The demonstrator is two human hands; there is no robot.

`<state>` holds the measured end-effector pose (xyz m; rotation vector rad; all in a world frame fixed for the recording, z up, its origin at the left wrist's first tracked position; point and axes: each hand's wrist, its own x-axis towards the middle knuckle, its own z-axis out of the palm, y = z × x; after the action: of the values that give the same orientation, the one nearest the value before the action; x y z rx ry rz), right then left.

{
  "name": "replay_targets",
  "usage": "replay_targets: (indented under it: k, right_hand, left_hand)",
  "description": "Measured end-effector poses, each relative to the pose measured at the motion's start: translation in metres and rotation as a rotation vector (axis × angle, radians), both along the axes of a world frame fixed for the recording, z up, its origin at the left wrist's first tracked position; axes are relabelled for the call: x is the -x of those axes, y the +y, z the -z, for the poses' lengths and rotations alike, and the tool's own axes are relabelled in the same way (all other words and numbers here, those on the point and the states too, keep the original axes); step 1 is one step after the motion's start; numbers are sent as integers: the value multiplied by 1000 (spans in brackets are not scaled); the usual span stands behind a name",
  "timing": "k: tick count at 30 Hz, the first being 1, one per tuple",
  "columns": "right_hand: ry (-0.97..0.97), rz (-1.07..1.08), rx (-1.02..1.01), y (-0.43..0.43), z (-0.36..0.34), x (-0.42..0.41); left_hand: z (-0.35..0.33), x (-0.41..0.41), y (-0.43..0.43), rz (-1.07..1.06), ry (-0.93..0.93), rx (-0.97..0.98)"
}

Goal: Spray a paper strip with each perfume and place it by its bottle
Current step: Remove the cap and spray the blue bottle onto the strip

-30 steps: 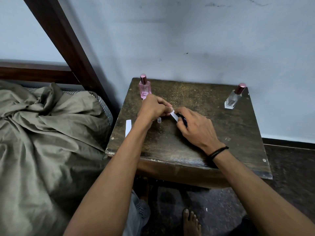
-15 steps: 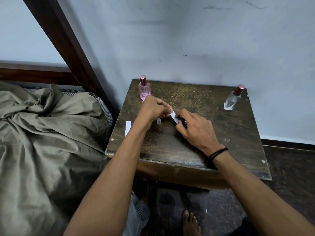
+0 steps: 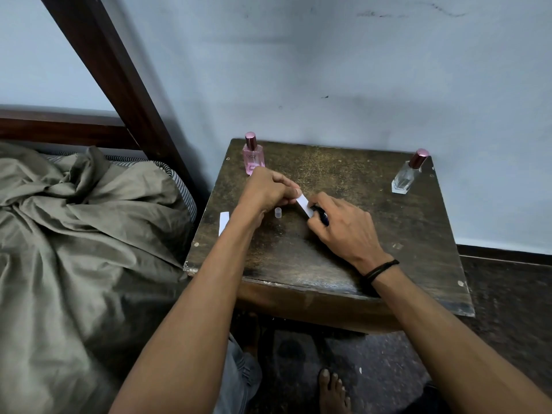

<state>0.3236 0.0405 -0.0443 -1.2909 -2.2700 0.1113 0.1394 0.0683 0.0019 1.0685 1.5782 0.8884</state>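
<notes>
My left hand (image 3: 267, 191) pinches one end of a white paper strip (image 3: 304, 205) above the middle of the dark wooden table (image 3: 373, 264). My right hand (image 3: 343, 227) grips a small dark perfume bottle (image 3: 322, 216), mostly hidden by its fingers, right against the strip. A small clear cap (image 3: 278, 212) stands on the table below my left hand. A pink perfume bottle (image 3: 252, 155) stands at the back left. A clear bottle (image 3: 408, 173) with a dark red cap stands at the back right. A second white strip (image 3: 223, 223) lies near the table's left edge.
A bed with a rumpled olive sheet (image 3: 74, 234) adjoins the table on the left, and a dark wooden bedpost (image 3: 113, 76) slants up behind it. A pale blue wall backs the table. My bare foot (image 3: 333, 389) rests on the dark floor below.
Both hands stay together over the table's middle; the clear cap by my left hand shows more plainly now. Otherwise little has moved.
</notes>
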Motion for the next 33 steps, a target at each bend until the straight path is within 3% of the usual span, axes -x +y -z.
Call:
replay_targets:
  k: [33]
  right_hand:
    - [-50,-27,-6,-8,1,-2]
  left_hand:
    - [5,20,5,-38,87,-19]
